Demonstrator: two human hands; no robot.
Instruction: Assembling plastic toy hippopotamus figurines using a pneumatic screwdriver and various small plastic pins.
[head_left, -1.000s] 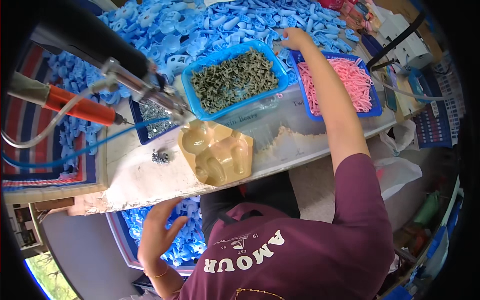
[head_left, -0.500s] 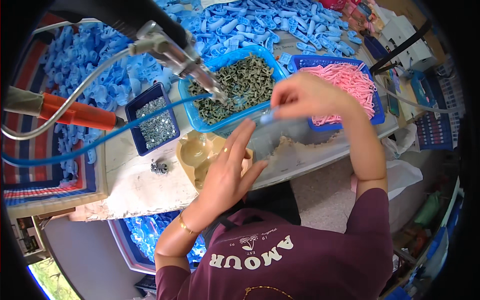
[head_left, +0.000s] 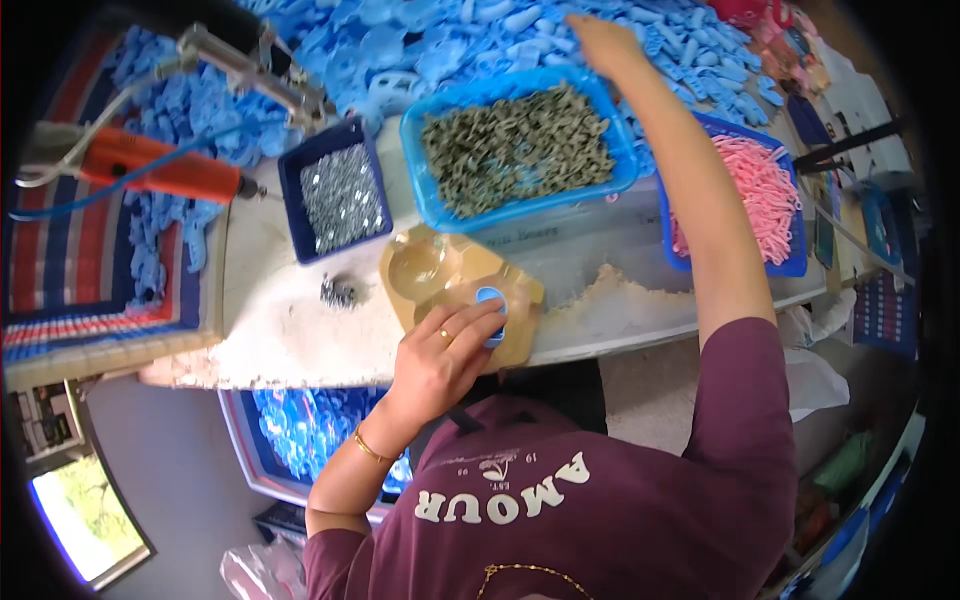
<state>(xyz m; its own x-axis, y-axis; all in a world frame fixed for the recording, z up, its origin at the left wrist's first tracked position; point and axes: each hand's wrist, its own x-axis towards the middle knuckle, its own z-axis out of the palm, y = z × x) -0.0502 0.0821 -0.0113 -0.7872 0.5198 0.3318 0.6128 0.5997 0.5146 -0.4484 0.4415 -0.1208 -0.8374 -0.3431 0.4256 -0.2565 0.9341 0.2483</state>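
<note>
My left hand [head_left: 441, 357] rests on the tan moulded jig [head_left: 440, 280] at the table's front edge, its fingers pressing a small blue plastic part [head_left: 490, 299] into a recess. My right hand [head_left: 603, 38] is stretched far out over the heap of blue plastic parts [head_left: 420, 40] behind the trays; whether its fingers hold a piece I cannot tell. Between the two hands sits a light blue tray of dark grey-green pieces [head_left: 517, 148].
A dark blue box of small screws [head_left: 336, 198] stands left of the tray, a few loose screws [head_left: 340, 291] beside the jig. A blue tray of pink pieces [head_left: 762, 200] is at right. An orange powered screwdriver [head_left: 150, 172] and a metal tool [head_left: 250, 70] hang at left.
My right hand has gone from above the jig back out to the blue heap. My left hand has come down onto the jig with the blue part under its fingers.
</note>
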